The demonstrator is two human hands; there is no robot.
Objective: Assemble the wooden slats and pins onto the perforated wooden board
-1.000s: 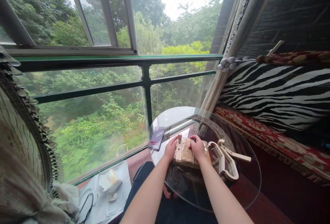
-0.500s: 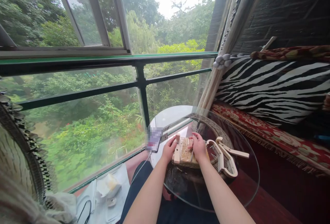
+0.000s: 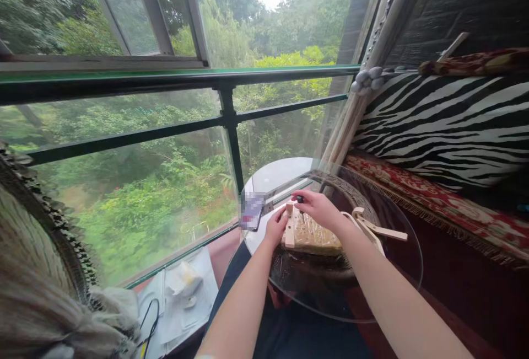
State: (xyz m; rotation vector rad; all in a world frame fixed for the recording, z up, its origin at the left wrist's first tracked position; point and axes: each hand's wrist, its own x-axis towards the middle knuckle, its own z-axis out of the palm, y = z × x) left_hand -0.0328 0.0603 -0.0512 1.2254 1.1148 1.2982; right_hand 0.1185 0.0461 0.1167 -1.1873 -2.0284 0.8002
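A pale wooden block-shaped assembly (image 3: 311, 233) lies on a round glass table (image 3: 397, 287) over a wicker base. My left hand (image 3: 276, 226) grips its left edge, fingers curled round an upright wooden post. My right hand (image 3: 319, 208) reaches over its far end, fingers pinched on a small dark piece at the top. A curved wooden frame part (image 3: 374, 231) lies just to the right, partly hidden by my right forearm.
A phone (image 3: 252, 211) with a cable rests at the table's left rim. A glass balcony railing (image 3: 231, 127) runs behind. A zebra-print cushion (image 3: 446, 127) and red patterned bench stand to the right. Papers and a cable (image 3: 182, 298) lie on the floor at lower left.
My right hand has moved from the block's right side up to its far end and pinches a small dark piece. The view has tilted down a little.
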